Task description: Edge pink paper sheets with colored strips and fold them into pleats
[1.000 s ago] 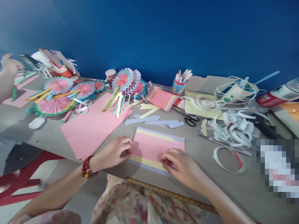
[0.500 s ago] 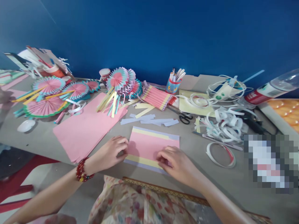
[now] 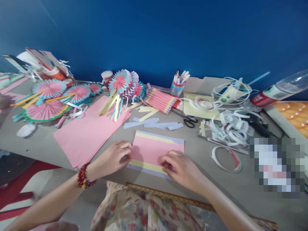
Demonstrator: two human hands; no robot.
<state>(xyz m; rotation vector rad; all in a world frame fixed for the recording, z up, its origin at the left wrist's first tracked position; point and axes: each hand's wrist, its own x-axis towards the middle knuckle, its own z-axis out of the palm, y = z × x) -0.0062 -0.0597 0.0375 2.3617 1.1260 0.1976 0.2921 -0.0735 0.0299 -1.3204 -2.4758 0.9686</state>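
A pink paper sheet [image 3: 149, 149] lies flat in front of me, with yellow and lavender strips along its far and near edges. My left hand [image 3: 117, 157] is at its left edge, fingers curled and tips at the paper. A red beaded bracelet [image 3: 83, 175] circles that wrist. Over the sheet's near right part, my right hand [image 3: 176, 165] has its fingers bent and drawn together, tips down at the yellow strip. Whatever lies between those fingertips is hidden. Loose lavender strips [image 3: 144, 123] are just beyond the sheet.
Pink sheets [image 3: 79, 138] are stacked on the left, near folded paper fans [image 3: 48, 110]. A pleated striped paper [image 3: 160, 100], scissors [image 3: 190, 121] and a pen cup [image 3: 177, 88] stand or lie behind. Curled white strips [image 3: 231, 128], a tape roll [image 3: 226, 159] and a bottle [image 3: 271, 93] are right.
The view has shifted very slightly, so the things on the table appear a little further left. Both hands keep nearly the same place and pose on the sheet.
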